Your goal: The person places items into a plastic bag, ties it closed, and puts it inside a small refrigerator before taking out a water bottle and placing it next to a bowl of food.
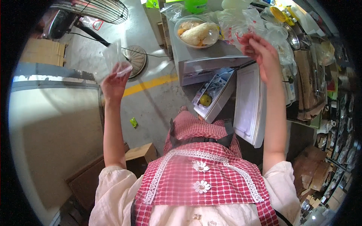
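"Fingers first: how do they stand?"

"Those of the left hand (113, 83) are bunched, seemingly pinching a thin clear plastic bag (109, 56), which is raised above the floor (151, 101), beyond the left edge of the small refrigerator (184, 56). Those of the right hand (261, 49) are loosely bent near the refrigerator's front right corner, by a white plastic bag (230, 26) with red markings. Whether they grip its film cannot be told."

"What else does the refrigerator carry?"

"A clear round bowl (197, 33) of food, near the front left corner of its top. Below, its door (249, 105) stands open and a white drawer (219, 106) juts out, a yellow-green fruit (205, 100) lying at the corner closest to the person."

"Which step is in hand?"

"Bag handling, by the look of it: one held up, the other hand among more of them."

"And what would the next move call for?"

"Probably a secure pinch, since such film slips easily, and a path clear of the bowl."
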`<control>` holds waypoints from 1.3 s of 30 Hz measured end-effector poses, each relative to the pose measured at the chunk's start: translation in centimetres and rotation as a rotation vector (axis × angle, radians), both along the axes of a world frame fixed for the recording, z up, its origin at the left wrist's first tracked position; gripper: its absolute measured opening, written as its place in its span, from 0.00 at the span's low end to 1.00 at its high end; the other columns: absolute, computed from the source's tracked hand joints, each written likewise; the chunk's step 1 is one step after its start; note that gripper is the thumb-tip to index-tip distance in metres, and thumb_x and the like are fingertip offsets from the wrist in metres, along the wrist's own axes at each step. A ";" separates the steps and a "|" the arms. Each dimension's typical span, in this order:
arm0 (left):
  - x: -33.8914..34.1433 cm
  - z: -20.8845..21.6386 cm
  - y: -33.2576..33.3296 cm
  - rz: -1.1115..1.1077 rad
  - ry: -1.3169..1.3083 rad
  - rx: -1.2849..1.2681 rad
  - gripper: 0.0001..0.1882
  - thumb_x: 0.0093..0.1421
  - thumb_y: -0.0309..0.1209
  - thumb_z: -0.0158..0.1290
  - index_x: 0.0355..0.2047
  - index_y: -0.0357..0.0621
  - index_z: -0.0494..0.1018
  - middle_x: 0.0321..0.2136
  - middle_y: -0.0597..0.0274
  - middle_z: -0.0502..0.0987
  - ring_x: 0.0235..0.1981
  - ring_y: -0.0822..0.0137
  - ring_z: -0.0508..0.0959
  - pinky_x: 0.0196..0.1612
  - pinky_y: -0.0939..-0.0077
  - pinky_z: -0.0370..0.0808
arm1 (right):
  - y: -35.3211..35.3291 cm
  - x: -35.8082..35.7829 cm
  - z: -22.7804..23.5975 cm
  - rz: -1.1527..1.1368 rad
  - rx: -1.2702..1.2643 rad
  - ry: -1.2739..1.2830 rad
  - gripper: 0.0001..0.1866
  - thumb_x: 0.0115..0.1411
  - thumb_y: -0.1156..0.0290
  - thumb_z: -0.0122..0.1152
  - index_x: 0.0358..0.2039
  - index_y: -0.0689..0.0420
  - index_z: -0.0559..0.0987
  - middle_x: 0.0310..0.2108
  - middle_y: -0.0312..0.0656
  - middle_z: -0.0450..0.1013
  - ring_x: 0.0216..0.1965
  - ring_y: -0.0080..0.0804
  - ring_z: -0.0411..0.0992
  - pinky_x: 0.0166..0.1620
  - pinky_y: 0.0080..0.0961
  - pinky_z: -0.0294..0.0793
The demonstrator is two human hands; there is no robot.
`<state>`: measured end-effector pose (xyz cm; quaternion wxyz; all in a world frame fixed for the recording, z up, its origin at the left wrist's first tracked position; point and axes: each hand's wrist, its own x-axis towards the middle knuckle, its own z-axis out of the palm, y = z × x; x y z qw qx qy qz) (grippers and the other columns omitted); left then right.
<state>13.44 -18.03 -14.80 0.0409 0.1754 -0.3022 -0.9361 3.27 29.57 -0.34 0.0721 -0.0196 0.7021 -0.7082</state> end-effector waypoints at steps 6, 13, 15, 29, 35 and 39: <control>5.5 -7.9 -0.9 0.080 -0.256 0.243 0.26 0.59 0.25 0.39 0.59 0.33 0.63 0.61 0.41 0.65 0.62 0.40 0.64 0.65 0.45 0.63 | -1.1 5.3 -7.0 0.100 0.101 -0.288 0.15 0.63 0.67 0.57 0.48 0.59 0.78 0.43 0.41 0.78 0.40 0.30 0.77 0.46 0.28 0.76; 6.5 -9.2 4.4 0.021 -0.260 0.247 0.32 0.55 0.24 0.41 0.64 0.48 0.62 0.64 0.58 0.65 0.65 0.53 0.64 0.66 0.53 0.58 | -2.5 7.6 -11.1 0.174 0.130 -0.425 0.12 0.63 0.71 0.56 0.45 0.61 0.79 0.39 0.43 0.80 0.36 0.28 0.78 0.41 0.24 0.76; 6.8 -9.8 4.8 0.006 -0.224 0.218 0.33 0.55 0.24 0.41 0.64 0.48 0.62 0.64 0.59 0.65 0.65 0.54 0.64 0.66 0.55 0.58 | -2.9 7.4 -11.5 0.184 0.140 -0.427 0.12 0.63 0.71 0.56 0.44 0.60 0.80 0.39 0.42 0.80 0.36 0.28 0.78 0.41 0.23 0.76; -4.1 4.3 5.1 -0.213 0.088 -0.399 0.29 0.56 0.34 0.46 0.60 0.44 0.67 0.59 0.59 0.71 0.58 0.63 0.71 0.58 0.66 0.68 | -3.9 7.7 -12.6 0.111 0.128 -0.375 0.12 0.63 0.73 0.56 0.45 0.60 0.79 0.38 0.42 0.80 0.36 0.28 0.78 0.42 0.25 0.77; -18.0 11.9 7.8 -0.421 0.364 -0.987 0.23 0.59 0.38 0.47 0.55 0.49 0.75 0.53 0.66 0.75 0.47 0.73 0.73 0.50 0.76 0.69 | -2.6 8.0 -12.9 0.071 0.038 -0.323 0.13 0.63 0.72 0.57 0.46 0.60 0.79 0.40 0.42 0.80 0.37 0.28 0.78 0.41 0.25 0.77; -26.4 11.2 12.0 -0.555 0.413 -1.363 0.25 0.54 0.40 0.57 0.51 0.45 0.78 0.38 0.62 0.81 0.35 0.72 0.76 0.39 0.74 0.73 | -1.1 7.9 -12.4 -0.006 0.073 -0.364 0.14 0.62 0.72 0.57 0.48 0.61 0.78 0.40 0.42 0.80 0.37 0.29 0.78 0.42 0.25 0.77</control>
